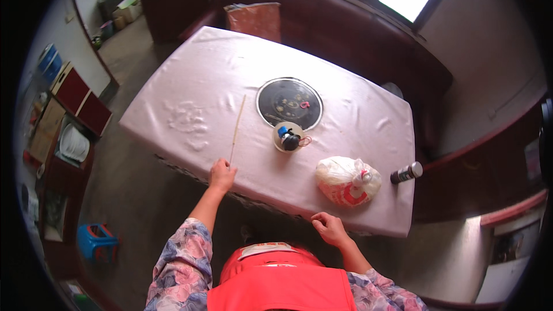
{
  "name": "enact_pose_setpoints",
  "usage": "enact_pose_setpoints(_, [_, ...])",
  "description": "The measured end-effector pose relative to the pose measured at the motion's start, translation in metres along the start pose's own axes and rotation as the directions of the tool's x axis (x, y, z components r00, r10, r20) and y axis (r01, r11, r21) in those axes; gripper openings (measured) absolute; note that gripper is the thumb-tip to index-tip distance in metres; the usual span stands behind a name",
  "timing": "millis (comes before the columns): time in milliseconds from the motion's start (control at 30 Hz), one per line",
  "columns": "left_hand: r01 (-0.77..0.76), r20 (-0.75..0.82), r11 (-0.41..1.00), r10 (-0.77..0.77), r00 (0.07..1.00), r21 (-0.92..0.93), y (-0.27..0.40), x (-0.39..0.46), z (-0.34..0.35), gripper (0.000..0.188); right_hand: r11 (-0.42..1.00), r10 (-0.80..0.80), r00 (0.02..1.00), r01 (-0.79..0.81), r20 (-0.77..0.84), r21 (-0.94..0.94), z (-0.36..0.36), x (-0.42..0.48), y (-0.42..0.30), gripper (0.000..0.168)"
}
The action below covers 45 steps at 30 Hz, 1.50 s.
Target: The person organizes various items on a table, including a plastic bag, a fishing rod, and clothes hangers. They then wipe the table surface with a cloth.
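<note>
A table under a pale pink cloth stands before me. My left hand is at its near edge, closed around the lower end of a thin yellowish stick that lies across the cloth. My right hand is at the near edge further right, fingers curled; whether it touches the cloth or holds anything small cannot be told. Beyond it sits a knotted white plastic bag with red print. A round container holding dark and blue items stands mid-table beside a round black inset plate, where a small pink loop lies.
A dark-capped bottle or jar with a grey lid stands at the right edge. A dark red bench runs behind the table, with a reddish board or box on it. A blue plastic stool and cabinets are at left.
</note>
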<state>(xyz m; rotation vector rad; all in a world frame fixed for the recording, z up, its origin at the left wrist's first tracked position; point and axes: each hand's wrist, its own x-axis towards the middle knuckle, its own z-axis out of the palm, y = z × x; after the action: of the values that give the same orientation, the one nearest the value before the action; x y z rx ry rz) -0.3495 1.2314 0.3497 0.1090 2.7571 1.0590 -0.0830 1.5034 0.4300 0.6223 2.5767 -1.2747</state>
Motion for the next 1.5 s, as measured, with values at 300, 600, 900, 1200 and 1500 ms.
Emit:
enact_pose_setpoints(300, [-0.037,0.057,0.998,0.033,0.998,0.058,-0.016,0.041,0.005,0.015,0.997,0.074,0.997,-0.074,-0.019,-0.003,-0.004,0.010,-0.014,0.024])
enact_pose_setpoints(600, [-0.013,0.047,0.975,0.024,0.999,-0.223,-0.016,-0.033,0.006,0.013,0.996,-0.031,0.999,0.033,-0.032,0.086,-0.036,0.062,-0.019,0.023])
enact_pose_setpoints(900, [0.170,0.309,0.915,-0.053,0.950,-0.366,0.036,-0.064,0.013,0.018,0.977,-0.137,0.977,0.160,-0.163,0.140,-0.080,0.131,-0.056,0.021])
enact_pose_setpoints(1200, [0.353,0.292,0.885,-0.267,0.918,-0.302,0.017,-0.105,-0.012,0.015,0.997,-0.079,0.929,0.078,-0.362,-0.020,-0.126,0.178,-0.020,0.021])
enact_pose_setpoints(1500, [0.467,0.358,0.840,-0.361,0.861,-0.277,-0.022,-0.125,-0.006,0.014,0.878,-0.016,0.991,-0.049,-0.131,-0.477,-0.164,0.118,0.038,0.084])
